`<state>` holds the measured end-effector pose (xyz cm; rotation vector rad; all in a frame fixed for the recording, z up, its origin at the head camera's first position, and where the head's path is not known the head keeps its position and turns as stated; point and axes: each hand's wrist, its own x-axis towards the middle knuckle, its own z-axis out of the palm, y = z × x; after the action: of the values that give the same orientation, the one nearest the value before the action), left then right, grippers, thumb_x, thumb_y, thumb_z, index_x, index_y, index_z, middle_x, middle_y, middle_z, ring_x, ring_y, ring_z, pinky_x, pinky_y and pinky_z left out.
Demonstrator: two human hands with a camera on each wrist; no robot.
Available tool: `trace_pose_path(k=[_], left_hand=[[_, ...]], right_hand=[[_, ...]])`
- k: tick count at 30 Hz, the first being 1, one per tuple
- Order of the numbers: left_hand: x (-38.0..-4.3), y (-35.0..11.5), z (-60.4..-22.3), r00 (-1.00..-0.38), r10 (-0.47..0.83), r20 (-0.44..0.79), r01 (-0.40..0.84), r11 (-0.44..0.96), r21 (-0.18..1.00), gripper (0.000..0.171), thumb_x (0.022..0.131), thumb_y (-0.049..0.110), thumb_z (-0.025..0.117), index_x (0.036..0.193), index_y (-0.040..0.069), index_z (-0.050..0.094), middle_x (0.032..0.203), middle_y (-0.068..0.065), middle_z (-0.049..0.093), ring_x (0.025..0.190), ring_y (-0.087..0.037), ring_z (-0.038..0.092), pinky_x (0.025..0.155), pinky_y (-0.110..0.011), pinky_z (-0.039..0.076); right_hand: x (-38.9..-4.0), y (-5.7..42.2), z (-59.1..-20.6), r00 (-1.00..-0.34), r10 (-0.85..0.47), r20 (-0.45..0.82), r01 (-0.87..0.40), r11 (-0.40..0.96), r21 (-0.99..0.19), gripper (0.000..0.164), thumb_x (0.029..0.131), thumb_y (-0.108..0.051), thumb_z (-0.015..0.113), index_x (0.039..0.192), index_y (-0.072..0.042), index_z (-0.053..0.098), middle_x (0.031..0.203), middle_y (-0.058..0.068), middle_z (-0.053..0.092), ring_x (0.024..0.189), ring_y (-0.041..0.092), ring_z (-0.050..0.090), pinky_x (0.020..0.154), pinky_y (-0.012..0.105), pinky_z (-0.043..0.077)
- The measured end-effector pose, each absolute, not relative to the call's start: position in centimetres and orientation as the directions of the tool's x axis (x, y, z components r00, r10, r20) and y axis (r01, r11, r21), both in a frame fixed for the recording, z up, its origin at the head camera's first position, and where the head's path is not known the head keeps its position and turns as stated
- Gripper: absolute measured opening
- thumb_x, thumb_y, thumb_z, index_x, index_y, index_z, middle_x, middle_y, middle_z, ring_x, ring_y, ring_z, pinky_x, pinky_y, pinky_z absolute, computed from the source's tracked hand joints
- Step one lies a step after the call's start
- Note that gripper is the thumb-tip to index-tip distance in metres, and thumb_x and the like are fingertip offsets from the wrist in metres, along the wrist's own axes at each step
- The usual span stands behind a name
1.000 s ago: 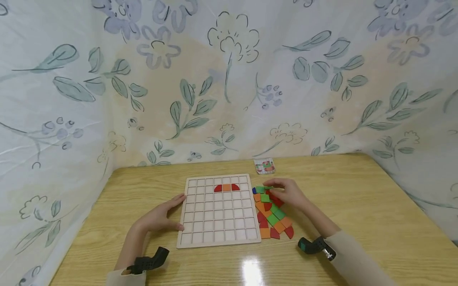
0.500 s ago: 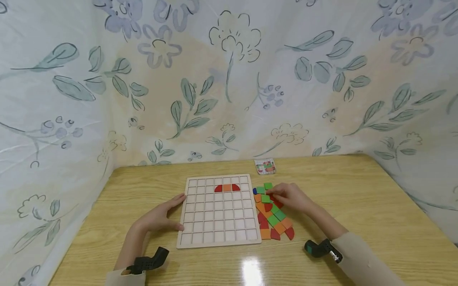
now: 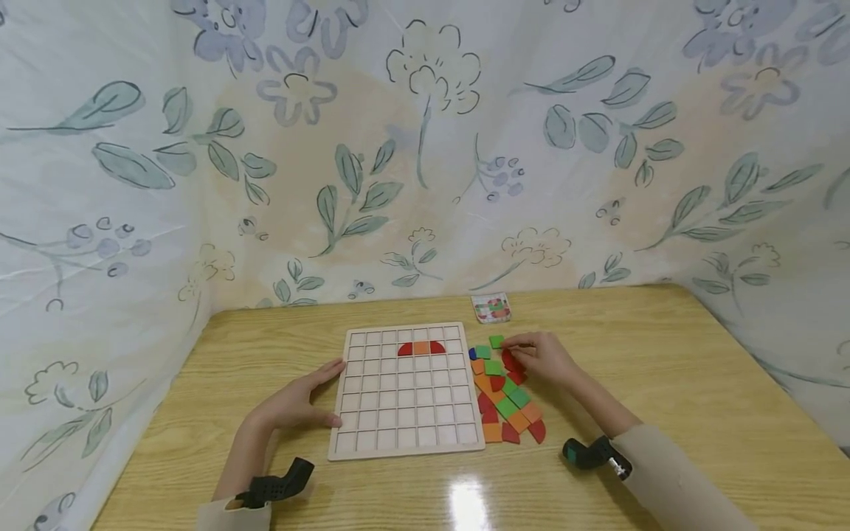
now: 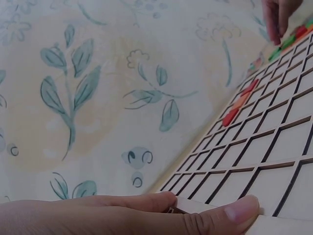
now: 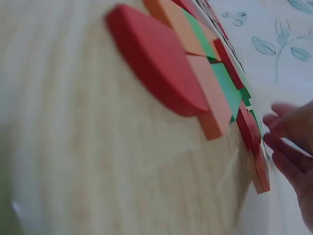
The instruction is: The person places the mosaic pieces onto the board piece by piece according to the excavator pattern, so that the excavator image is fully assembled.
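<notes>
A pale wooden grid board [image 3: 406, 459] lies on the table, holding a row of two red rounded tiles [image 3: 436, 347] and an orange square tile [image 3: 421, 347] near its far side. My left hand [image 3: 292, 402] rests at the board's left edge, fingers and thumb spread; in the left wrist view the thumb [image 4: 242, 209] lies on the rim. Over the far end of a pile of coloured tiles [image 3: 508, 408] is my right hand [image 3: 543, 359]. Its fingertips are right beside a green square tile [image 3: 496, 341], with red tiles [image 3: 510, 363] below the hand. Nothing shows between its fingers.
Behind the pile lies a small printed card [image 3: 491, 308] with a coloured pattern. A blue tile [image 3: 472, 354] sits against the board's right edge. Flowered cloth [image 3: 425, 184] hangs behind the wooden table [image 3: 637, 354].
My right hand went from the far green tile toward the pile's middle, then back up beside that tile, uncovering red tiles. The left hand and board stayed in place.
</notes>
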<state>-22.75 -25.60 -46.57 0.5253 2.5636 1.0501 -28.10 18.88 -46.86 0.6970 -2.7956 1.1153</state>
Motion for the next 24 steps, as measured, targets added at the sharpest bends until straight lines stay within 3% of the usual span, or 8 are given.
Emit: trace_pose_path(k=[7, 13, 19, 24], left_hand=[[-22.83, -25.59, -46.87, -0.879, 0.453, -0.15, 0.217, 0.659, 0.72, 0.097, 0.068, 0.037, 0.079, 0.146, 0.012, 0.028, 0.153, -0.013, 0.019, 0.139, -0.04, 0.012, 0.107, -0.059, 0.016], [-22.83, -25.76, -46.84, -0.881, 0.454, -0.134, 0.227, 0.654, 0.722, 0.097, 0.068, 0.037, 0.079, 0.146, 0.011, 0.028, 0.153, -0.013, 0.019, 0.138, -0.041, 0.012, 0.106, -0.06, 0.016], [-22.81, -25.7, -46.77, -0.881, 0.453, -0.134, 0.235, 0.665, 0.708, 0.096, 0.068, 0.037, 0.079, 0.146, 0.011, 0.028, 0.153, -0.013, 0.019, 0.138, -0.039, 0.013, 0.107, -0.059, 0.017], [-22.72, -25.59, -46.61, -0.882, 0.447, -0.146, 0.223, 0.67, 0.708, 0.096, 0.068, 0.037, 0.079, 0.146, 0.012, 0.028, 0.153, -0.013, 0.019, 0.138, -0.039, 0.014, 0.107, -0.059, 0.017]], right_hand=[[-28.92, 19.39, -47.22, -0.837, -0.516, 0.183, -0.507, 0.603, -0.615, 0.021, 0.085, 0.007, 0.058, 0.095, -0.005, 0.072, 0.095, 0.009, 0.07, 0.097, 0.028, 0.063, 0.081, 0.04, 0.053], [-29.19, 19.12, -47.26, -0.872, -0.449, 0.195, -0.474, 0.675, -0.565, 0.015, 0.084, 0.0, 0.062, 0.092, -0.008, 0.072, 0.094, 0.007, 0.07, 0.096, 0.027, 0.063, 0.084, 0.044, 0.051], [-29.07, 19.11, -47.45, -0.893, -0.404, 0.2, -0.434, 0.65, -0.624, 0.014, 0.084, -0.002, 0.064, 0.095, -0.006, 0.071, 0.098, 0.01, 0.069, 0.099, 0.029, 0.063, 0.082, 0.041, 0.052], [-29.04, 19.12, -47.3, -0.884, -0.449, 0.134, -0.42, 0.634, -0.65, 0.017, 0.083, -0.004, 0.065, 0.099, -0.006, 0.071, 0.1, 0.009, 0.068, 0.1, 0.027, 0.062, 0.084, 0.041, 0.051]])
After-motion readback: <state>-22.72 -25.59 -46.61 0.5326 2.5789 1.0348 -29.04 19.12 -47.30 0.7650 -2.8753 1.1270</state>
